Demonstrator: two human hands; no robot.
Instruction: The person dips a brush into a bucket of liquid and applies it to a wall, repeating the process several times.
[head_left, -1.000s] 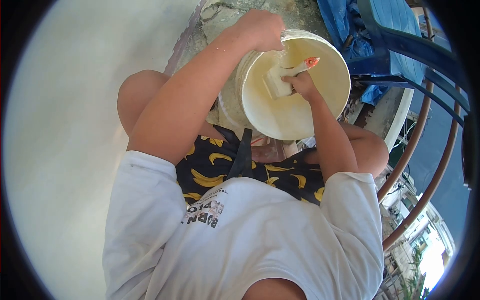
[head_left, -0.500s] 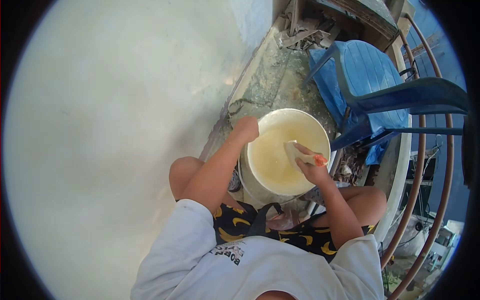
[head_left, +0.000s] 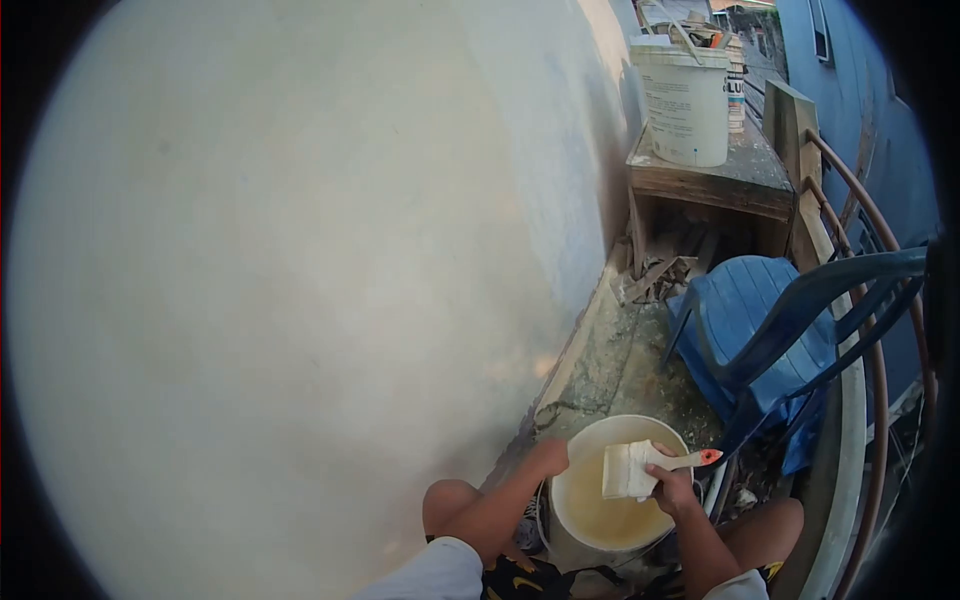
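Note:
A white bucket [head_left: 562,520] of pale yellowish liquid stands between my knees. My left hand [head_left: 548,458] is closed at the left side of its rim, the fingers partly hidden. Above the liquid, my right hand [head_left: 674,486] grips a wide paintbrush [head_left: 628,470] near where the handle meets the head. The brush lies roughly level, its whitish bristle end pointing left and its red-tipped handle pointing right.
A pale painted wall [head_left: 330,250] fills the left side. Beyond the bucket stand a blue plastic chair [head_left: 745,310] and a wooden bench [head_left: 710,190] bearing a white pail [head_left: 685,105]. Brown metal railings [head_left: 880,400] run along the right.
The view has tilted up toward the wall and bench. My right hand has lifted and turned the paintbrush from steep to nearly level. My left hand stays at the rim.

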